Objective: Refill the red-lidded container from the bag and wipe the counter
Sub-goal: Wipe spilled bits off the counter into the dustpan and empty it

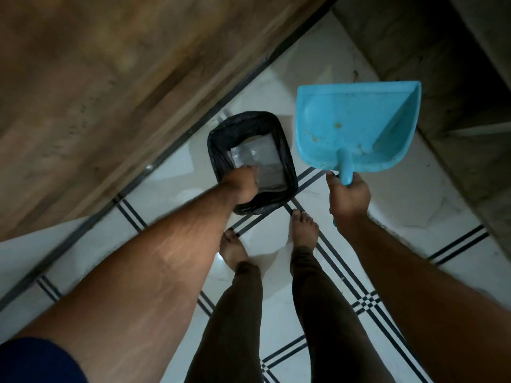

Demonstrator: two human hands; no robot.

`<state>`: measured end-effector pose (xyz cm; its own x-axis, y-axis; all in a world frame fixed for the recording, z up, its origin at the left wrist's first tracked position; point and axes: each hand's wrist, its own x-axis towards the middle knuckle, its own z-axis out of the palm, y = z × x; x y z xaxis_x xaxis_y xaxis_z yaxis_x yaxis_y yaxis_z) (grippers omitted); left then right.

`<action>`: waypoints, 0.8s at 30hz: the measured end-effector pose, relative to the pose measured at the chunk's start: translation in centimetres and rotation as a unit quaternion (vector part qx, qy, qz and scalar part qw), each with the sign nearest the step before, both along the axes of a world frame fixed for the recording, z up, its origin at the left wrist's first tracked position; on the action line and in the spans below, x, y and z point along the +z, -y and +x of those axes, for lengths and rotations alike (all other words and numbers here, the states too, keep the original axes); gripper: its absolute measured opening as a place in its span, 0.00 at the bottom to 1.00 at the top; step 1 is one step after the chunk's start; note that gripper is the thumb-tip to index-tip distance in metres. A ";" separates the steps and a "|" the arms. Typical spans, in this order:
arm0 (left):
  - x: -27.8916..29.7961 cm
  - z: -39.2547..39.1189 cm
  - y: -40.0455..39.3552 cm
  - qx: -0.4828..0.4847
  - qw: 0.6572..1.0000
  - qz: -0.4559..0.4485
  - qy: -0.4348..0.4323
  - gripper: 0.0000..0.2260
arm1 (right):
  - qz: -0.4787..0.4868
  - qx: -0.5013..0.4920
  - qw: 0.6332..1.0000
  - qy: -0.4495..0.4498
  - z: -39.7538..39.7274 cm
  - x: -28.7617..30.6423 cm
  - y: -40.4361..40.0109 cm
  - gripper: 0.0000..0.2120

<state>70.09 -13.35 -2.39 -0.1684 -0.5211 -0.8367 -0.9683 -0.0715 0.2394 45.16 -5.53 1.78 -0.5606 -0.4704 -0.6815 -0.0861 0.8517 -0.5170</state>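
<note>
I look straight down at the floor. My right hand (pixel 349 199) grips the handle of a light blue dustpan (pixel 356 125), held level above the tiles, its tray bearing a few small specks. My left hand (pixel 243 186) reaches over the near rim of a small bin (pixel 218 139) lined with a black bag. Its fingers point down into the bin and I cannot see whether they hold anything. Crumpled clear plastic (pixel 257 154) lies inside the bin. No red-lidded container, bag of refill or counter top shows.
White floor tiles (pixel 276 275) with black double lines run under my two bare feet (pixel 302 230). A brown wooden cabinet front (pixel 96 92) fills the upper left. A dark grey recess and ledge (pixel 453 78) stand at the upper right.
</note>
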 end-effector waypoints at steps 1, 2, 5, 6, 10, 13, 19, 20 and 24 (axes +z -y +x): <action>2.7 0.1 -0.6 0.003 1.000 0.006 -0.015 0.20 | -0.001 -0.004 1.000 0.010 0.0 2.0 -0.2 0.17; 5.5 0.1 -1.2 0.010 0.999 0.009 -0.032 0.19 | -0.005 -0.005 1.000 0.023 0.1 4.0 -0.4 0.18; 13.8 0.3 -2.6 0.032 0.997 0.000 -0.071 0.18 | -0.016 -0.009 0.998 0.053 -0.1 10.7 -1.0 0.21; 16.4 0.2 -2.8 0.042 0.996 -0.004 -0.079 0.17 | -0.019 -0.012 0.998 0.062 -0.1 13.2 -1.2 0.21; 27.0 -0.9 -1.6 0.086 0.988 -0.073 -0.105 0.13 | -0.061 0.007 0.995 0.073 -1.0 24.3 -1.6 0.15; 33.3 -2.9 -0.3 0.099 0.978 -0.122 -0.134 0.12 | -0.087 0.026 0.992 0.086 -3.2 33.0 -2.0 0.13; 44.8 -10.9 2.2 0.153 0.933 -0.217 -0.244 0.06 | -0.172 0.025 0.981 0.087 -10.9 46.4 -2.0 0.14; 46.2 -12.4 2.5 0.152 0.925 -0.231 -0.261 0.06 | -0.190 0.019 0.977 0.093 -12.5 48.1 -2.0 0.14; 51.5 -19.2 3.9 0.126 0.905 -0.253 -0.318 0.04 | -0.264 -0.018 0.961 0.084 -19.3 53.7 -2.0 0.18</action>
